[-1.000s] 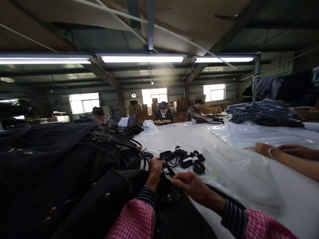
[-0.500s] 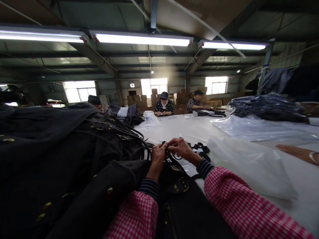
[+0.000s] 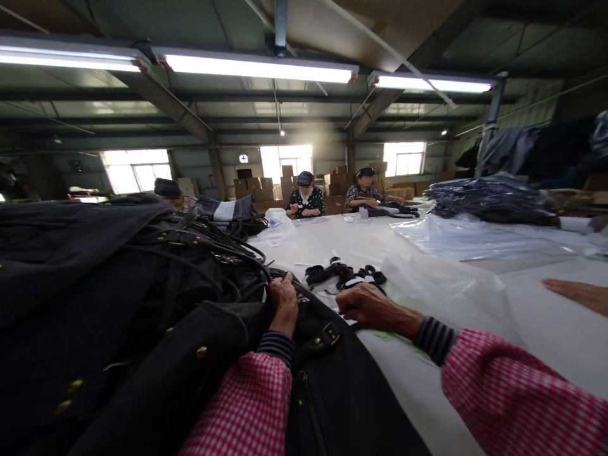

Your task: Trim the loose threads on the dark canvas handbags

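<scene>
My left hand [image 3: 284, 296] is closed around a long black strap [image 3: 311, 296], its thumb pressed on top. To its right my right hand [image 3: 373, 307] is curled shut, with a bit of black strap showing under its fingers; the grip itself is partly hidden. Beneath both hands lies a black cloth item [image 3: 351, 386] with a brass buckle [image 3: 327, 337] and a zip. Just beyond my right hand are several rolled black straps [image 3: 351, 273] with white bands.
A heap of black cloth items [image 3: 95, 304] with brass fittings fills the left. Clear plastic sheeting [image 3: 446, 288] lies right of centre on the white table [image 3: 327, 240]. Bagged dark items [image 3: 489, 201] are stacked behind it. Another person's hand [image 3: 574, 294] reaches in at right; co-workers sit opposite.
My hands have parted: the right moved right and down, the left slightly left. The rolled straps behind them now show more fully. The view has shifted a little right.
</scene>
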The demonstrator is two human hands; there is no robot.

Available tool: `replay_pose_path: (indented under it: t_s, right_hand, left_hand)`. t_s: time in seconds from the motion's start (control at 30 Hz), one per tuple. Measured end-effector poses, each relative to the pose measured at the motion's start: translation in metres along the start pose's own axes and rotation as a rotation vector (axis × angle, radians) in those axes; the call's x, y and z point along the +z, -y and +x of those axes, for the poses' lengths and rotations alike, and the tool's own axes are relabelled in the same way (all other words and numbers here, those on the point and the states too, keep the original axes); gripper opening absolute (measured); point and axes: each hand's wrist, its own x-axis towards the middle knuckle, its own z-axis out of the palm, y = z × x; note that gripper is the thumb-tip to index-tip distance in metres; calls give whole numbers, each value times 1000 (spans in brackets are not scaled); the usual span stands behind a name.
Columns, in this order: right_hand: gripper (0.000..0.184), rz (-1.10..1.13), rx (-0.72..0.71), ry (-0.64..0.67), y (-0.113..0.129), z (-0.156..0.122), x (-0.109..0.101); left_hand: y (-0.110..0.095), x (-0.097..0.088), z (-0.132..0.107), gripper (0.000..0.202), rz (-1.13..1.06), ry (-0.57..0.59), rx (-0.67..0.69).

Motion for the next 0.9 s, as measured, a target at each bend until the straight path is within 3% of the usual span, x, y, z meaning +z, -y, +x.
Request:
replay_pose_path:
  t_s: [0.17,0.3,0.37,0.43,0.5,0.57,0.63,0.67,0.77,0.9]
  right_hand:
    - [11,330,155,102,12,-83,-1]
    - [3,360,217,14,20,-108,11]
    - [9,379,214,12,17,-110,20]
    - [16,399,180,6,12,-110,27]
    - [19,410,136,-12,6,-110,33]
    - [18,391,107,-36,3,-111,35]
    - [18,343,81,-50,2,-111,35]
    - [18,316,70,-51,2,-112,34]
    - [19,259,31,1,5,-117,27]
    - [19,249,-27,103,9,-130,17]
  left_hand:
    - [-3,-1,-6,27,222,10,34]
    - [-40,-4,-30,29,368,20,228]
    - [-66,-5,-51,45,457,53,407]
    - [-87,-7,-77,49,596,240,640]
    - [-95,-13,-107,36,750,577,831]
    - [-87,-25,-138,27,877,920,918]
    - [-69,-43,-166,36,968,1096,952]
    - [-59,-52,-177,44,996,1115,960]
    - [-33,-71,-196,56,1020,1031,926]
    - [-21,-72,-192,55,1060,1026,883]
